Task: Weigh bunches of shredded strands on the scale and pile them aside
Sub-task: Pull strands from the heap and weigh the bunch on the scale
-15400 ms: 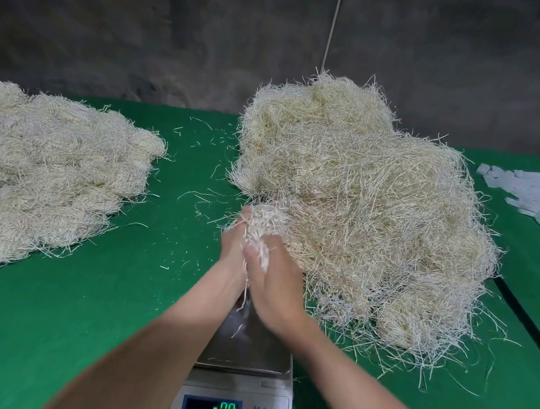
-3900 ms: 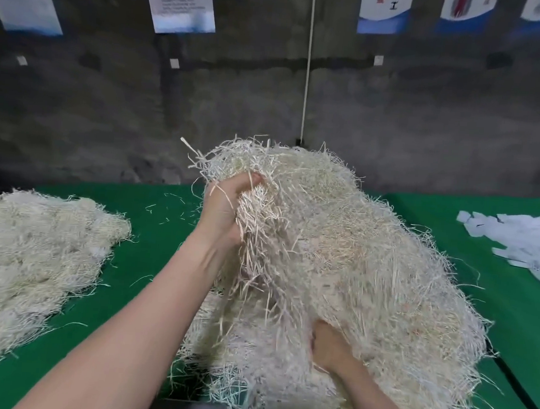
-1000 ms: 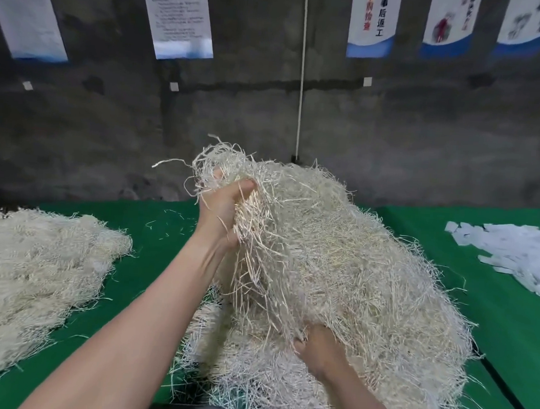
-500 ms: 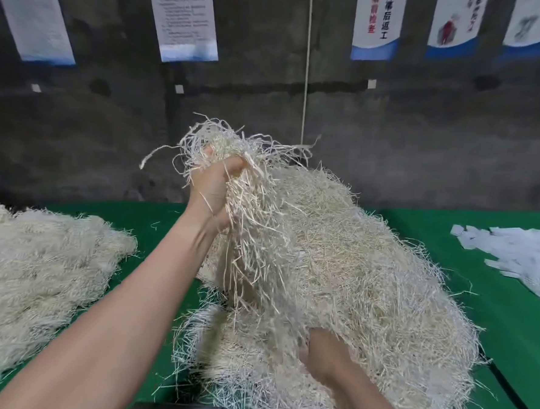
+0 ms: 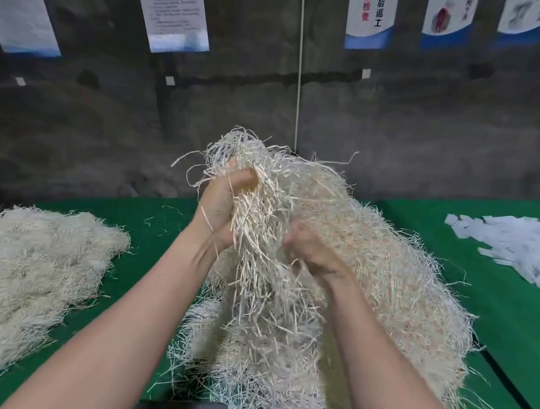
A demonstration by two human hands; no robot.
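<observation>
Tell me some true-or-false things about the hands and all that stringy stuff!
1. The left hand grips a bunch of strands held up above the table. True.
2. The right hand lies flat on the green cloth. False: its fingers curl into the bunch, off the cloth.
3. A smaller pile lies on the cloth at the left, apart from the big pile. True.
4. The white paper slips sit on top of the big pile. False: they lie on the cloth at the right, apart from it.
</observation>
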